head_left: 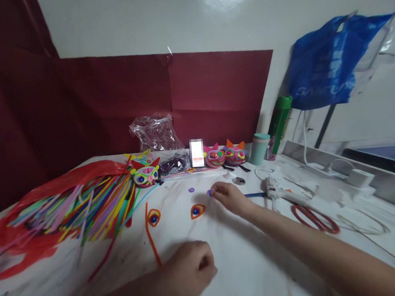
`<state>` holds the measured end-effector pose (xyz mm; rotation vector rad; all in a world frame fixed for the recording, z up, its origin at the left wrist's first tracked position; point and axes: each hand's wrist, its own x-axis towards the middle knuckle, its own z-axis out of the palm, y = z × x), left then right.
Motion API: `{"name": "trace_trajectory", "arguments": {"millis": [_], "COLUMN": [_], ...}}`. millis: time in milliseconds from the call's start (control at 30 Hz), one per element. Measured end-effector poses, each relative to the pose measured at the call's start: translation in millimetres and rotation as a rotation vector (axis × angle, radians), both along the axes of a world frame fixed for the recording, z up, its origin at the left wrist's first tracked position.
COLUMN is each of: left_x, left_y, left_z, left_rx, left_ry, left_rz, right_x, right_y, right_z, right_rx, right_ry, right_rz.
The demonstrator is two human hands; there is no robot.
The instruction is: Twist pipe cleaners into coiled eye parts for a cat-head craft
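Head view: nearest me, the left hand (190, 270) is curled in a loose fist, nothing visible in it. An orange strip (152, 240) runs up to its wrist; dragging that arm could, I judge, shift it. Beyond that hand lie the left eye piece (154, 217) and right eye piece (198, 212). Farther out, the right hand (227, 197) pinches a purple disc (209, 193); squeezing could dent it, if soft. Another disc (191, 190) sits left of those fingertips.
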<state>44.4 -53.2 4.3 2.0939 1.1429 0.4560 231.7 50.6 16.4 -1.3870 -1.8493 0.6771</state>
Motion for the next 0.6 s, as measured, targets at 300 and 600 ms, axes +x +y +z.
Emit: {"name": "trace_trajectory", "arguments": {"millis": [300, 600], "left_x": [-31, -27], "left_y": [20, 29], "left_z": [-43.4, -51.6], "left_rx": [0.361, 0.503], "left_ry": [0.186, 0.253], "left_rz": [-0.199, -0.256], "right_x": [-35, -18], "right_y": [99, 99], "right_z": [-24.8, -32.9], "right_rx": [-0.201, 0.038], "right_ry": [-0.426, -0.461], "right_rz": [-0.077, 0.057]}}
